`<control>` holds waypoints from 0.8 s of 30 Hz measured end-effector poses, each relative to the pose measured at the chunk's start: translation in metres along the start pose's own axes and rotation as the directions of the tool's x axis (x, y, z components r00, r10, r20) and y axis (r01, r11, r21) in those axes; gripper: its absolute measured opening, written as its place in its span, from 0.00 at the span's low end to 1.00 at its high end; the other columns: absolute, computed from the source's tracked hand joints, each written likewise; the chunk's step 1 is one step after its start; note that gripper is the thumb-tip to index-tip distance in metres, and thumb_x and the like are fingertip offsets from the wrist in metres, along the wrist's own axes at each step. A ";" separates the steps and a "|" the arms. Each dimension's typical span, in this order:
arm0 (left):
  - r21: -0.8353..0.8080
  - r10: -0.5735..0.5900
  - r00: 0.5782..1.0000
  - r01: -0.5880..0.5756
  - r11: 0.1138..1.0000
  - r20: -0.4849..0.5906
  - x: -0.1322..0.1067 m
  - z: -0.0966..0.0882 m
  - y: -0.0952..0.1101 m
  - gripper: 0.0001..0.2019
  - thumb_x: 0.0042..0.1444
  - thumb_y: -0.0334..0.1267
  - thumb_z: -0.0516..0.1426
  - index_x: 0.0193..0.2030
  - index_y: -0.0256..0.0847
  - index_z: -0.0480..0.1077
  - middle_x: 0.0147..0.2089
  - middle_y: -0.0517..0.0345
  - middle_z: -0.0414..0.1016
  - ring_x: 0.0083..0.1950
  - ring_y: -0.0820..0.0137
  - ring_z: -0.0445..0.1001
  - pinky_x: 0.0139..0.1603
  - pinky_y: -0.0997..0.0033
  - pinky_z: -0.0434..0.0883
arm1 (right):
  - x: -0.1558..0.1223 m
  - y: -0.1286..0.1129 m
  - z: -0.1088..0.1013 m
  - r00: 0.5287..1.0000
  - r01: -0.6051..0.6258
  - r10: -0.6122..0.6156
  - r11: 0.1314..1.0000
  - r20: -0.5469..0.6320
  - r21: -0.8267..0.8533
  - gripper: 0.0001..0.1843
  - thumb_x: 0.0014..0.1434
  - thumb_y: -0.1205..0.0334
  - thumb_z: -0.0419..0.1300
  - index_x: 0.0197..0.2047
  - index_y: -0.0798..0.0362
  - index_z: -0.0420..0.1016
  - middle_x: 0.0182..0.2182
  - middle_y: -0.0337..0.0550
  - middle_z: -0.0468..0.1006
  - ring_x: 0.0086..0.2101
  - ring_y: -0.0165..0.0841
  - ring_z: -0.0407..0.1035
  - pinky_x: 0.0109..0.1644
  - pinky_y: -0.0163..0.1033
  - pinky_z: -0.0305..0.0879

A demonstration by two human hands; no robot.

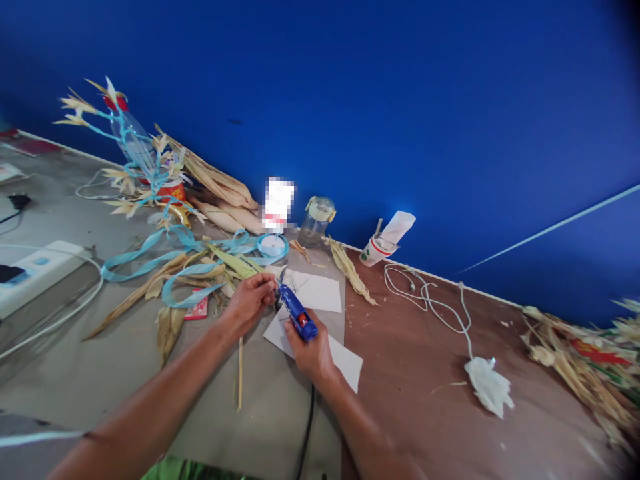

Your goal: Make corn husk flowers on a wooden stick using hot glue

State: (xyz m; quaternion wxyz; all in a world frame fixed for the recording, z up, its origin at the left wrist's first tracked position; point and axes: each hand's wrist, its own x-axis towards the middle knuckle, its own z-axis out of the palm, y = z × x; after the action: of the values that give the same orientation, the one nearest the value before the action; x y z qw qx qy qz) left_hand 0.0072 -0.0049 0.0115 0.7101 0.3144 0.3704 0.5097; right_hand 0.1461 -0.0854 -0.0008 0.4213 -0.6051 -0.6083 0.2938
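My right hand point(314, 347) is wrapped around a blue hot glue gun point(296, 310), its nozzle aimed up and left and its black cord trailing toward me. Close to the nozzle, my left hand point(250, 300) is closed in a pinch; what the fingertips hold is too small to make out. White paper sheets point(320, 290) lie beneath and behind the gun, with thin dark wires on one. A greenish corn husk point(235, 261) lies just beyond my left hand. Below it is a thin tan stalk point(240, 377).
Blue ribbon point(135, 267) and dried husks spread at left, by a plastic bottle point(135, 143) with husk flowers. A power strip point(43, 273) is far left. A glass jar point(316, 223), a paper cup point(376, 250) and a white cable point(430, 293) stand or lie along the blue wall.
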 end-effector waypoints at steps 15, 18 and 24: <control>-0.066 -0.024 1.000 0.025 0.997 0.018 0.000 -0.003 -0.001 0.05 0.44 0.25 0.58 0.31 0.33 0.69 0.27 0.59 0.68 0.21 0.82 0.60 0.23 0.81 0.58 | 0.001 0.002 0.001 1.000 -0.013 0.013 1.000 -0.017 0.023 0.08 0.54 0.58 0.56 0.32 0.55 0.67 0.24 0.41 0.71 0.25 0.31 0.64 0.30 0.34 0.62; -0.070 -0.025 1.000 0.026 0.997 0.013 -0.001 -0.001 0.001 0.04 0.45 0.25 0.58 0.30 0.33 0.69 0.26 0.60 0.67 0.21 0.82 0.59 0.23 0.82 0.58 | 0.000 0.001 0.001 1.000 -0.016 0.016 1.000 -0.005 0.006 0.09 0.54 0.57 0.56 0.32 0.55 0.67 0.24 0.41 0.71 0.25 0.31 0.64 0.30 0.35 0.62; -0.073 -0.035 0.999 0.036 0.997 0.024 -0.001 0.000 0.001 0.04 0.45 0.26 0.59 0.30 0.33 0.70 0.28 0.58 0.68 0.22 0.82 0.60 0.23 0.82 0.59 | 0.000 0.003 0.002 0.997 0.016 -0.015 1.000 -0.070 0.020 0.08 0.54 0.58 0.57 0.33 0.55 0.69 0.24 0.41 0.72 0.26 0.31 0.65 0.31 0.34 0.63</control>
State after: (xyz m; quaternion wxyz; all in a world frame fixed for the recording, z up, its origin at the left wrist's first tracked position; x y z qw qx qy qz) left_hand 0.0060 -0.0060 0.0125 0.7344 0.2871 0.3487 0.5066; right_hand 0.1463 -0.0844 -0.0043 0.4507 -0.6059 -0.5948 0.2755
